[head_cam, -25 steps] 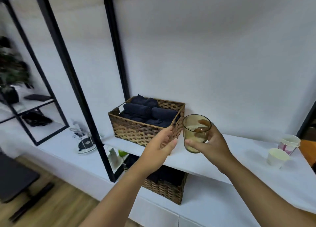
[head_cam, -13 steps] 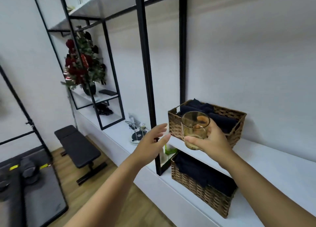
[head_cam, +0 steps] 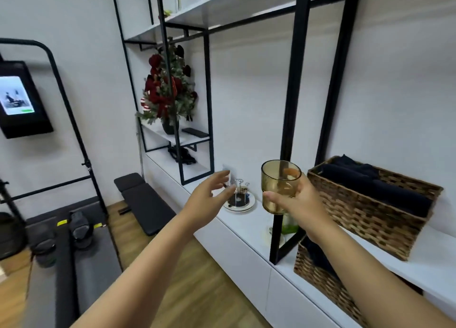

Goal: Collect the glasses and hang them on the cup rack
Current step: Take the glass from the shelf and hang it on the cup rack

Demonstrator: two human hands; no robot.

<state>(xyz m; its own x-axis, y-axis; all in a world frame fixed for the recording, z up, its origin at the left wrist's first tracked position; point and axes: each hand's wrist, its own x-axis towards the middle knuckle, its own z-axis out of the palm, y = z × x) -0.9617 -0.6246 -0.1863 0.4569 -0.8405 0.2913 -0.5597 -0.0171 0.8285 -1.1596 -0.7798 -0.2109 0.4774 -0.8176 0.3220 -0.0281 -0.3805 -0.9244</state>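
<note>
Fingers point(head_cam: 272, 197) of the right hand point(head_cam: 299, 201) wrap round one amber glass point(head_cam: 280, 189), held upright in mid-air above the white surface point(head_cam: 249, 226). Left hand point(head_cam: 208, 199) is empty, fingers spread apart, reaching twd the cup rack point(head_cam: 239, 197). One rack, wire, on a round plate, sits near the surface's front edge, just past the left fingertips; no glasses seen hanging on it, tho it's small & blurred. Two wicker baskets: one point(head_cam: 370, 204) on the shelf at right w/ dark towels, one point(head_cam: 323, 278) below it. Bare surface lies btwn rack & black upright post point(head_cam: 288, 130). One vase of red flowers point(head_cam: 165, 95) stands farther back.
</note>
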